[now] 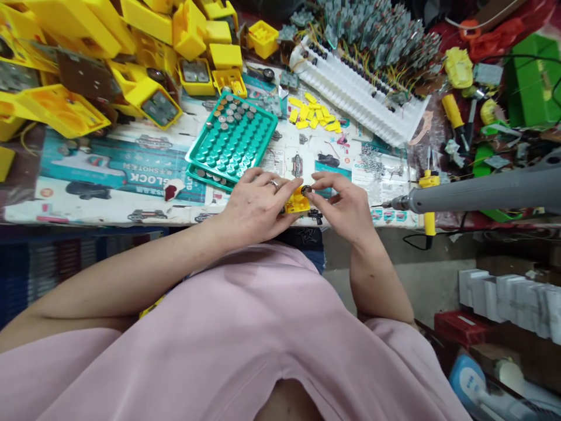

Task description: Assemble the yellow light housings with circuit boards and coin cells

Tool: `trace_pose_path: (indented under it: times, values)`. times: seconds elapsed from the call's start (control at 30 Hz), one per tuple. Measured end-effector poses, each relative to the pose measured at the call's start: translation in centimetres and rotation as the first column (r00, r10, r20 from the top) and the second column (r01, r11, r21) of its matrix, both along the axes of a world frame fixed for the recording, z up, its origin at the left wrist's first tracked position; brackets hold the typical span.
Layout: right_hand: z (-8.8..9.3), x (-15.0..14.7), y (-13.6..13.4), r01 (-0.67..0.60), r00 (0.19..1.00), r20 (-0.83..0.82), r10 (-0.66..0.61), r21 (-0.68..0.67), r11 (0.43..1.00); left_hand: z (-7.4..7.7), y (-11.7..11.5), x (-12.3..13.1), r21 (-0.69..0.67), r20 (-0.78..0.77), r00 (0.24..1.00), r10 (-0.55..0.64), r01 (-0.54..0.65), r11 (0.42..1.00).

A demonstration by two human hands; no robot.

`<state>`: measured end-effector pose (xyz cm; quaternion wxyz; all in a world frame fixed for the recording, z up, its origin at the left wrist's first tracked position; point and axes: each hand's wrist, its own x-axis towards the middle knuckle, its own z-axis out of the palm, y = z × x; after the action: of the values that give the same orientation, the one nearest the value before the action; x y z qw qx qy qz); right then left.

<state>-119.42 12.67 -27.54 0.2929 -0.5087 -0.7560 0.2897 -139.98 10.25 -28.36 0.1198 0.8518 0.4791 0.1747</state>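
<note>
My left hand [258, 202] is closed around a small yellow plastic housing [297, 203], holding it at the table's front edge. Thumb and forefinger of my right hand [344, 204] pinch a small round dark part [305, 190] at the housing's upper right. Whether that part sits in the housing or just touches it, I cannot tell. Just beyond my left hand lies a green dimpled tray [263, 131] with silver button cells [230, 114] at its far end, stacked on a second tray. Several small yellow plastic pieces [313, 111] are scattered beyond my hands.
Larger yellow housings [193, 29] are heaped at the back left. A white ridged foam rack [350, 88] with wired grey modules [372, 35] stands at the back right. A grey electric screwdriver [482, 190] juts in from the right, near a yellow-handled tool [429, 204].
</note>
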Motion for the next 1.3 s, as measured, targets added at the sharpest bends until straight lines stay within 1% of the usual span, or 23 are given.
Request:
trace_pose_path:
  times: [0.07, 0.13, 0.23, 0.33, 0.43, 0.53, 0.63, 0.8, 0.93, 1.1, 1.2, 1.3]
  values:
    - [-0.1, -0.1, -0.3, 0.080, 0.992, -0.091, -0.090, -0.105, 0.991, 0.2, 0.2, 0.1, -0.001, 0.072, 0.997, -0.013, 0.013, 1.000]
    - [0.0, -0.2, -0.6, 0.125, 0.966, -0.198, -0.164, -0.197, 0.972, 0.4, 0.6, 0.2, -0.008, 0.135, 0.991, -0.013, 0.014, 1.000]
    - [0.1, -0.2, -0.9, 0.089, 0.918, -0.347, -0.193, -0.296, 0.951, 0.4, 1.2, 0.6, -0.058, 0.199, 0.980, 0.004, 0.008, 0.998]
    - [0.3, -0.1, -0.8, 0.085, 0.891, -0.392, -0.228, -0.349, 0.933, 0.4, 1.6, 0.9, -0.095, 0.216, 0.976, 0.014, 0.007, 0.995]
    - [0.3, -0.3, -0.6, 0.100, 0.844, -0.451, -0.289, -0.398, 0.912, 0.6, 1.6, 1.0, -0.103, 0.236, 0.972, 0.016, 0.009, 0.995]
    - [0.1, -0.6, -0.5, 0.106, 0.799, -0.508, -0.321, -0.407, 0.907, 0.9, 1.6, 1.1, -0.133, 0.285, 0.958, 0.018, 0.021, 0.991]
    - [-0.3, -0.8, -0.5, 0.135, 0.783, -0.514, -0.349, -0.408, 0.903, 0.8, 1.7, 1.4, -0.178, 0.304, 0.952, 0.021, 0.035, 0.983]
    - [-0.7, -0.9, -0.6, 0.173, 0.784, -0.503, -0.364, -0.386, 0.906, 0.7, 2.2, 1.6, -0.233, 0.316, 0.948, 0.046, 0.030, 0.972]
    - [-0.9, -1.0, -0.6, 0.168, 0.781, -0.510, -0.361, -0.385, 0.908, 1.2, 2.3, 1.3, -0.288, 0.329, 0.944, 0.033, 0.067, 0.955]
    - [-1.1, -1.0, -0.7, 0.163, 0.774, -0.518, -0.364, -0.392, 0.905, 1.3, 2.4, 0.9, -0.297, 0.348, 0.937, 0.036, 0.074, 0.952]
    - [-1.2, -0.9, -0.7, 0.149, 0.786, -0.500, -0.364, -0.418, 0.896, 1.2, 2.5, 0.8, -0.299, 0.362, 0.931, 0.057, 0.058, 0.952]
    - [-1.2, -0.8, -0.6, 0.111, 0.782, -0.496, -0.377, -0.484, 0.868, 1.2, 2.6, 0.9, -0.313, 0.381, 0.920, 0.093, 0.033, 0.949]
